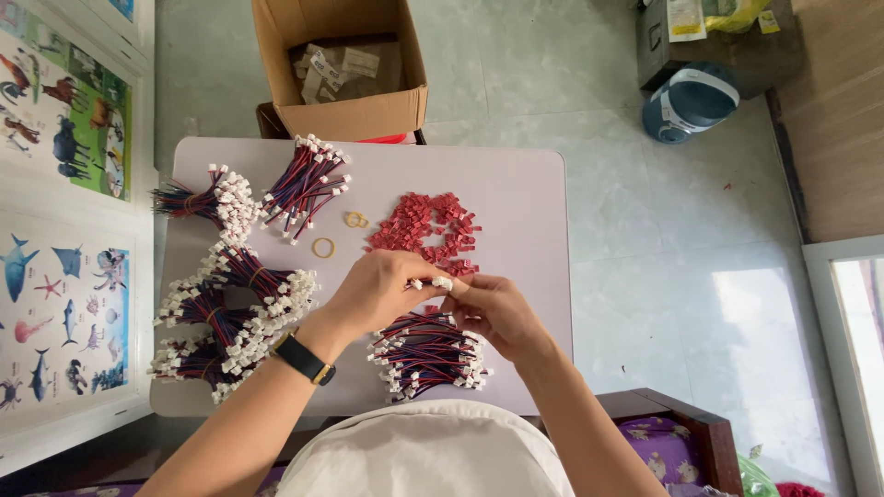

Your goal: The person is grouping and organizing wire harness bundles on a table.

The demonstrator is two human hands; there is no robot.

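My left hand (378, 290) and my right hand (497, 313) meet above the small white table (516, 184), both pinching one short wire lead with a white connector (440, 283) between the fingertips. A black wristwatch (302, 357) is on my left wrist. Just under my hands lies a loose heap of red-blue-black wire leads with white connectors (425, 354). A pile of small red plastic connector housings (425, 230) lies just beyond my hands.
Several banded bundles of wire leads (235, 304) lie along the table's left side, one more bundle (304, 184) at the far edge. Rubber bands (323, 247) lie near the middle. An open cardboard box (345, 64) stands behind the table, posters on the left wall.
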